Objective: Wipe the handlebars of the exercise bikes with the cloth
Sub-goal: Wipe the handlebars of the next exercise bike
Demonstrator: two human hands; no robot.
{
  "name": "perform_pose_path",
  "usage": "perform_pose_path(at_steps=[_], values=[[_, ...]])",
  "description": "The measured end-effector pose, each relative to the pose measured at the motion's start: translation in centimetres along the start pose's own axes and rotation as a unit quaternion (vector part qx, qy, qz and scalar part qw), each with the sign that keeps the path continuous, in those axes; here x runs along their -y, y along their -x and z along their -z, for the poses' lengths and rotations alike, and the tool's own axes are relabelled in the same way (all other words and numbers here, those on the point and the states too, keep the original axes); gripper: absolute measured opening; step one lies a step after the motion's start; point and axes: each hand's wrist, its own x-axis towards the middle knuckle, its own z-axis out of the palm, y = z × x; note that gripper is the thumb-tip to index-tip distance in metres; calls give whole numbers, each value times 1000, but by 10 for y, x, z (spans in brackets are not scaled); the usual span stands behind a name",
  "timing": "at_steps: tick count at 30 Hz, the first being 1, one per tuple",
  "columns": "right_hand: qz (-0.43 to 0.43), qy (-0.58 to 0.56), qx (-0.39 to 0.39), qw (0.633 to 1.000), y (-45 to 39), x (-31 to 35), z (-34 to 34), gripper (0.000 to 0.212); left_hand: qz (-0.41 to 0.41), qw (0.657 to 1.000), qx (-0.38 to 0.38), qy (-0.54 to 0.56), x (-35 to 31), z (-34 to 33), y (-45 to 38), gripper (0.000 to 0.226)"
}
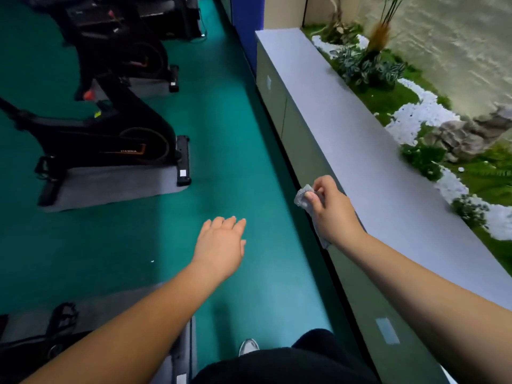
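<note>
Green gym flooring (227,162) runs past the nearest exercise bike (110,145), well left of the cloth (304,198) your right hand (332,214) pinches, while your left hand (221,245), fingers relaxed and empty, hangs nearer that bike.

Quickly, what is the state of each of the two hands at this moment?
Left hand: open, fingers straight, holding nothing, above the green floor.
Right hand: grips the small grey cloth.

Grey cloth (304,199) crumpled, black exercise bikes (110,145) upright, handlebars seemingly out of view
</note>
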Motion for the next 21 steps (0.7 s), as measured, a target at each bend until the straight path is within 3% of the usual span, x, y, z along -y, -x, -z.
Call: perform_pose_path(at_steps=[10, 21], values=[[89, -32, 145, 985, -167, 13, -46, 16, 139, 989, 21, 40, 38, 2, -99, 55], [134, -75, 328, 932, -288, 64, -149, 16, 357, 926, 13, 119, 78, 9, -132, 54]])
